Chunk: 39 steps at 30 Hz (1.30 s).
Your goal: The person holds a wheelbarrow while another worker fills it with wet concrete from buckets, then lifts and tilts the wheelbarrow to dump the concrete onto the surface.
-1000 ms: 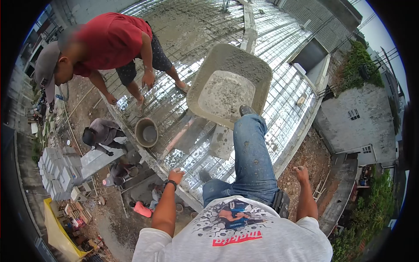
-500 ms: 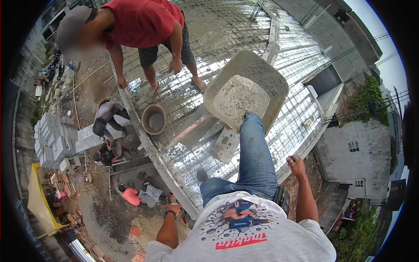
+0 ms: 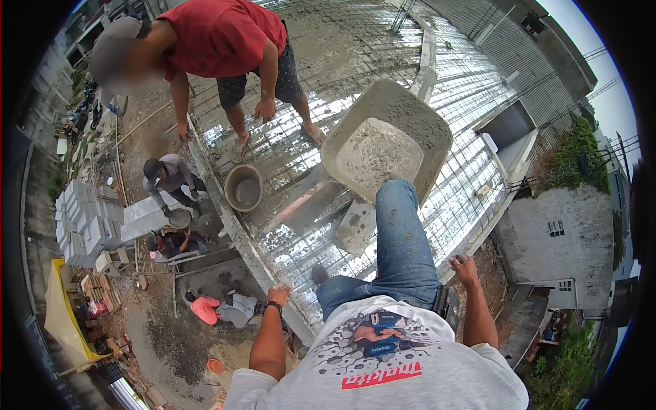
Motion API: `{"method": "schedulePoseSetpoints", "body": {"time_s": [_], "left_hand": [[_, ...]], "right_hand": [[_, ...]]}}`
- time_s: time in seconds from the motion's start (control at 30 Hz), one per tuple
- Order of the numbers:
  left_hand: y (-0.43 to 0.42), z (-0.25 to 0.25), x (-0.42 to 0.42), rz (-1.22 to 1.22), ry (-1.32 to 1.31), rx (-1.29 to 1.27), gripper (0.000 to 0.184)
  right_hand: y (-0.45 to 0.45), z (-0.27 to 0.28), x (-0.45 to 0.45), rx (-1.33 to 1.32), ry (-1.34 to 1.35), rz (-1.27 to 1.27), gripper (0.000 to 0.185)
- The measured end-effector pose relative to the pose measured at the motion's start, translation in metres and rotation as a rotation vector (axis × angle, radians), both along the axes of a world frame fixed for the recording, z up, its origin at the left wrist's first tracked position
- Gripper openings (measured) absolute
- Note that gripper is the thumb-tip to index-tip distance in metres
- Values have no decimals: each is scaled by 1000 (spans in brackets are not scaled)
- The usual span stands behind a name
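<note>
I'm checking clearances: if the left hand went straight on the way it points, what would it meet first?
Likely the steel mesh, though depth is unclear: the left hand could pass above it.

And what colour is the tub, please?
The tub looks greyish, best seen in the head view.

flat daylight, patchy glare on the sheeting

even, bright daylight falls from a pale grey sky, and shadows are faint. shiny sheeting throws back patchy white glare. the left hand and right hand are evenly lit, their fine detail soft. a smeared blur hides the face of the co-worker in red. the wide lens bows straight lines near its round rim, where a blue fringe meets black corners at upper right.
</note>
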<state>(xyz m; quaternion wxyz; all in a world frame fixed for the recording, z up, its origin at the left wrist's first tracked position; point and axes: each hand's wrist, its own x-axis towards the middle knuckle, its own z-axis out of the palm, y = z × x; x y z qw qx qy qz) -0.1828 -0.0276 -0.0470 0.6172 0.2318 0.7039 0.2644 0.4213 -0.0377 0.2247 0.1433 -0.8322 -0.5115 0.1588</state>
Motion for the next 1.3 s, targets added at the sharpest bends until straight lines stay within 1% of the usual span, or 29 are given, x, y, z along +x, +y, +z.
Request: {"method": "schedulePoseSetpoints", "body": {"time_s": [0.03,0.07,0.1,0.17,0.2,0.3,0.4,0.47,0.5,0.6,0.63,0.7,0.73,0.77,0.8,0.83,0.9,0.93,0.97,1.03,1.1,1.2,1.3], "left_hand": [[7,-12,-4,-13,-16,-23,48],[11,-24,-8,-5,-22,-8,49],[9,-47,-14,4,-28,4,50],[3,-51,-19,8,-29,-9,50],[-3,-38,-20,3,-25,-33,50],[-20,-31,-22,-54,21,-98,46],[-49,-41,-31,-120,14,-169,44],[-60,-48,-37,-159,-16,-219,44],[-60,-27,-32,-169,-49,-223,48],[-60,-10,-25,-245,153,-235,30],[-56,-7,-23,-258,169,-229,35],[-27,1,-24,-442,232,-258,42],[-16,0,-24,-535,262,-273,45],[-4,0,-23,-566,284,-210,47],[13,-15,-26,-594,304,-142,49],[32,-32,-26,-617,321,-70,50],[75,-58,-24,-603,273,-5,52],[99,-44,-14,-600,280,-36,52],[125,-27,-3,-596,289,-68,51],[161,-56,9,-545,247,64,52],[191,-59,30,-635,278,129,52],[208,-30,81,-749,280,173,53],[197,-7,134,-760,227,161,54]], "right_hand": [[0,3,1,21,-13,5,33],[1,5,2,40,-24,12,33],[3,23,-9,-4,59,-22,33],[-2,33,-13,3,26,-24,33],[-3,35,-13,7,9,-25,33],[-8,37,-15,-30,-29,-73,33],[-11,32,-19,-86,114,-149,34],[-18,11,-12,-31,87,-115,33],[-22,2,-8,-1,73,-103,32],[-28,0,-10,-20,146,-195,32],[-31,0,-12,-6,136,-218,31],[-42,1,-12,23,109,-272,31],[-52,-2,-10,29,170,-297,30],[-60,-6,-8,36,231,-321,30],[-66,-6,-6,48,290,-343,29],[-72,2,-13,14,211,-356,28],[-88,1,-15,-32,216,-410,29],[-98,-4,-14,-52,220,-432,29],[-118,-33,1,10,331,-432,31],[-127,-26,-7,-43,278,-468,32],[-145,-31,-9,-98,215,-475,32],[-161,-21,-20,-100,295,-531,32],[-200,-63,-16,-23,410,-543,29]]}}
